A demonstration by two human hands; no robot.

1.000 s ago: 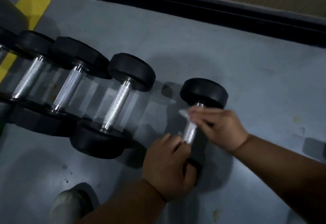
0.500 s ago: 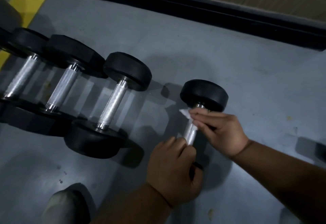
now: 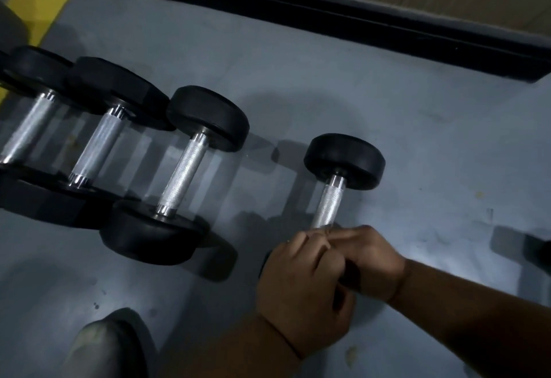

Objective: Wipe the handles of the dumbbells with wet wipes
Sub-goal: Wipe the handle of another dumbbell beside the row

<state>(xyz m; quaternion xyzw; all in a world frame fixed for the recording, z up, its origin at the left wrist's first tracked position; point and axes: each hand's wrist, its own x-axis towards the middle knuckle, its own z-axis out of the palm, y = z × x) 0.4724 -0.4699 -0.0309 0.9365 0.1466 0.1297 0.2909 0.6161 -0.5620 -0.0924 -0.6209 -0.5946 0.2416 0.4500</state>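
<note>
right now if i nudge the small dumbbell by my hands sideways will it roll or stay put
The small dumbbell would probably roll: its end weights look round and the grey floor looks smooth. It likely feels heavy for its size. The knurled handle should grip well.

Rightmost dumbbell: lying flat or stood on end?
Lying flat. The rightmost dumbbell lies handle parallel to the grey floor, far head resting there; both hands cover its near end.
</note>
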